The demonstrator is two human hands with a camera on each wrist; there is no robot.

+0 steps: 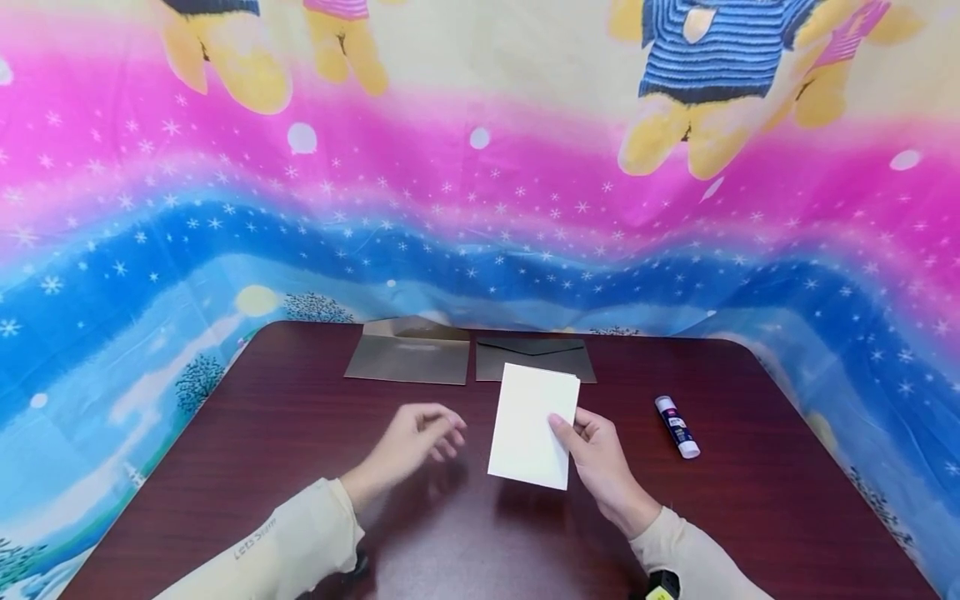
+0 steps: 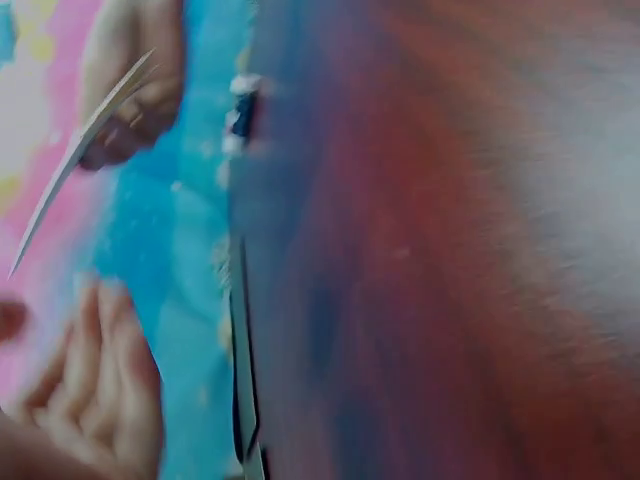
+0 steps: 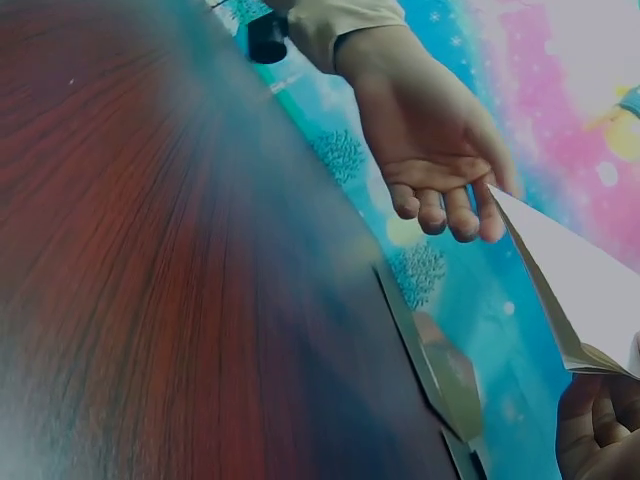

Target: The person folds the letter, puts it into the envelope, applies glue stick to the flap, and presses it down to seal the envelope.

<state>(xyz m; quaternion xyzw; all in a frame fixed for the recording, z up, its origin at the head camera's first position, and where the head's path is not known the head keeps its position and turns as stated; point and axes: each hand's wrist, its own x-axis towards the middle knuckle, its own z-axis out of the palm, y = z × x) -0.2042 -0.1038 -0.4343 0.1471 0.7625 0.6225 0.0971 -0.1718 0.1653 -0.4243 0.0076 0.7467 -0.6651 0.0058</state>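
My right hand (image 1: pixel 600 458) pinches a white folded paper card (image 1: pixel 528 425) by its right edge, thumb on the front and fingers behind. The card is raised above the table, and its layers part slightly at one corner in the right wrist view. To the left of the card is my left hand (image 1: pixel 420 437), with loosely bent fingers and nothing in them. In the head view a gap separates that hand from the card. The right wrist view shows the left fingers (image 3: pixel 458 215) close to the card's corner; whether they touch it I cannot tell.
At the table's far edge lie two grey-brown envelopes, the left envelope (image 1: pixel 408 362) with its flap raised and the right envelope (image 1: pixel 491 367) with its flap folded down, partly behind the card. A glue stick (image 1: pixel 677 427) lies on the right of the dark red table (image 1: pixel 285 442). A patterned curtain (image 1: pixel 480 200) hangs behind.
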